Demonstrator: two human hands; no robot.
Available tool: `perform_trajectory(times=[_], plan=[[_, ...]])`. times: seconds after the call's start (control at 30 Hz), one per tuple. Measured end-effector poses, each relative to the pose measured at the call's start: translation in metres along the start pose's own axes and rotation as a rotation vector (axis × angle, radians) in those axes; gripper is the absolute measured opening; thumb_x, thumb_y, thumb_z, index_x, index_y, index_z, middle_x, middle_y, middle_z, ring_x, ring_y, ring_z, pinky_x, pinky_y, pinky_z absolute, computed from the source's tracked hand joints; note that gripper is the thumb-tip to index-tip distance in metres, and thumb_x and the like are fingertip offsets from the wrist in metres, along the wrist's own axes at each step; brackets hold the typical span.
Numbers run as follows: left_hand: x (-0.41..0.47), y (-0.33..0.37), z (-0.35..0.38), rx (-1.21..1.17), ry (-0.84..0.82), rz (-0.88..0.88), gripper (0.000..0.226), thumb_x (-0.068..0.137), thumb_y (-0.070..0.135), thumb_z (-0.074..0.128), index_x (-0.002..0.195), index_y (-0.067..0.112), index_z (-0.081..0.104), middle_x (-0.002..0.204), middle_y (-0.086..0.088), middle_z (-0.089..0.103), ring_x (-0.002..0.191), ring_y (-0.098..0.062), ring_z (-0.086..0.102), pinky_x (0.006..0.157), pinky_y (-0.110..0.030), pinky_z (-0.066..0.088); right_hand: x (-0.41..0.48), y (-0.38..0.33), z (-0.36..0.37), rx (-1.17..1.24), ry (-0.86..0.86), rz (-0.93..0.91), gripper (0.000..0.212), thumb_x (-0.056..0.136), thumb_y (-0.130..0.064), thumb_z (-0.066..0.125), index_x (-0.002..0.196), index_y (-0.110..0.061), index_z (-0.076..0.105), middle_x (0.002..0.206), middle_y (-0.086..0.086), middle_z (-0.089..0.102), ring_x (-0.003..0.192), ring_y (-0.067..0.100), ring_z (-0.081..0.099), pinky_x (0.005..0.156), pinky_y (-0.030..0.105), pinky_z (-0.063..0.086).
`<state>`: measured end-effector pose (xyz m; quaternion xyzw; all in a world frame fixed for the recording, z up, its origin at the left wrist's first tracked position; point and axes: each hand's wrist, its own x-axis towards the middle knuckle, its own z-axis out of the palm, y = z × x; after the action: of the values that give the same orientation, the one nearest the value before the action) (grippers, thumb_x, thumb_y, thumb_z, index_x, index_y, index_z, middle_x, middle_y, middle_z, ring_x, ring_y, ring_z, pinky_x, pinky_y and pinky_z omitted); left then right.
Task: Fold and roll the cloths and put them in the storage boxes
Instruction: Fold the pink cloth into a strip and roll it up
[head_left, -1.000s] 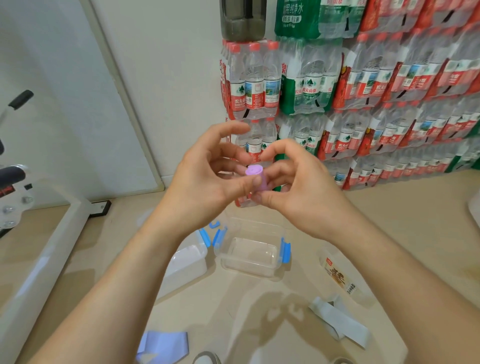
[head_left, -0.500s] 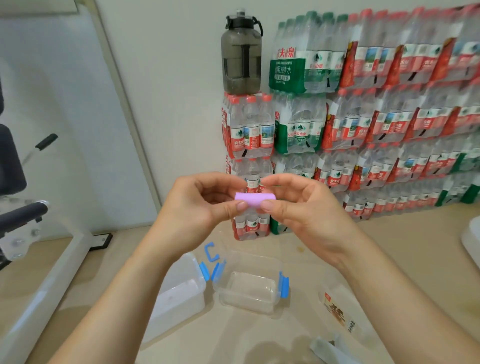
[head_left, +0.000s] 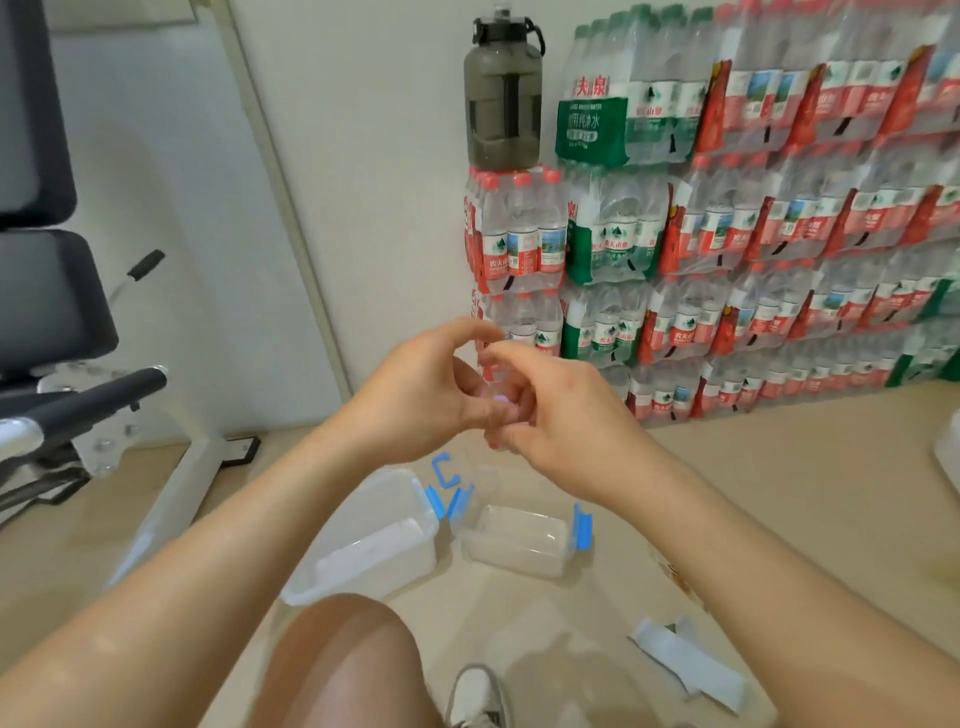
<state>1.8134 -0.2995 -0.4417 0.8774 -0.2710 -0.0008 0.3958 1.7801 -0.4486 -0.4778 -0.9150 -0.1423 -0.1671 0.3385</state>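
Left hand (head_left: 421, 395): raised in mid-air above the floor, fingers curled, thumb and fingertips closed around the small rolled purple cloth (head_left: 500, 399).
Right hand (head_left: 558, 415): pressed against the left hand, its fingers wrapped over the same roll from the other side; both hands pinch it together.
Rolled purple cloth: almost wholly hidden between the fingers, only a small purple end showing; held in the air above the two boxes, not in either.
Left clear plastic storage box (head_left: 363, 540): open, rectangular, blue clip on its right end; lies on the beige floor (head_left: 779, 493) under the left forearm, with pale contents I cannot make out.
Right clear plastic storage box (head_left: 514, 540): open, blue clips at both ends, just beside the left box, clips nearly touching; looks bare inside.
Loose blue clip (head_left: 445, 470): on the floor just behind the gap between the boxes.
Flat grey cloth strip (head_left: 685, 662): unfolded on the floor towards the lower right, well apart from the boxes.
Knee (head_left: 343, 660): bare, at the lower edge, touching the near corner of the left box in the view.
White sneaker (head_left: 480, 696): at the bottom edge, beside the knee.
Shrink-wrapped packs of water bottles (head_left: 727, 234): stacked against the white wall at the right.
Dark grey water jug (head_left: 503, 93): upright on the leftmost stack.
Black office chair (head_left: 47, 291): at the left edge.
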Motion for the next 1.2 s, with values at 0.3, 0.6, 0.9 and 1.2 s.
perform_trajectory(times=[0.3, 0.6, 0.9, 1.2], plan=[[0.081, -0.19, 0.086, 0.476, -0.345, -0.149, 0.03, 0.085, 0.011, 0.054, 0.111, 0.022, 0.066, 0.116, 0.003, 0.066, 0.103, -0.018, 0.06, 0.087, -0.025, 0.042, 0.031, 0.138, 0.093, 0.146, -0.025, 0.457, 0.008, 0.077, -0.015, 0.074, 0.08, -0.019, 0.068, 0.059, -0.001, 0.07, 0.046, 0.0, 0.055, 0.055, 0.02, 0.041], [0.127, -0.375, 0.235, 0.787, -0.555, -0.351, 0.041, 0.084, 0.011, 0.047, 0.125, 0.011, 0.042, 0.119, -0.014, 0.049, 0.107, -0.034, 0.048, 0.077, -0.037, 0.038, 0.046, 0.289, 0.225, 0.271, -0.037, 0.734, 0.017, 0.079, -0.006, 0.064, 0.075, -0.023, 0.065, 0.07, -0.004, 0.073, 0.056, 0.006, 0.063, 0.058, 0.023, 0.048], [0.107, -0.387, 0.268, 0.436, -0.47, -0.396, 0.023, 0.091, 0.028, 0.048, 0.105, 0.028, 0.066, 0.1, -0.004, 0.07, 0.095, -0.025, 0.062, 0.076, -0.031, 0.048, 0.046, 0.363, 0.308, 0.236, -0.135, 0.736, 0.027, 0.074, -0.001, 0.063, 0.061, -0.024, 0.061, 0.076, -0.005, 0.074, 0.071, 0.017, 0.067, 0.06, 0.023, 0.047], [0.081, -0.384, 0.273, 0.098, -0.431, -0.59, 0.019, 0.09, 0.032, 0.056, 0.104, 0.035, 0.069, 0.089, 0.011, 0.073, 0.085, -0.007, 0.065, 0.078, -0.018, 0.046, 0.038, 0.376, 0.368, -0.002, -0.374, 0.691, 0.014, 0.083, -0.022, 0.065, 0.072, -0.014, 0.069, 0.073, -0.002, 0.067, 0.071, 0.018, 0.062, 0.067, 0.027, 0.049]])
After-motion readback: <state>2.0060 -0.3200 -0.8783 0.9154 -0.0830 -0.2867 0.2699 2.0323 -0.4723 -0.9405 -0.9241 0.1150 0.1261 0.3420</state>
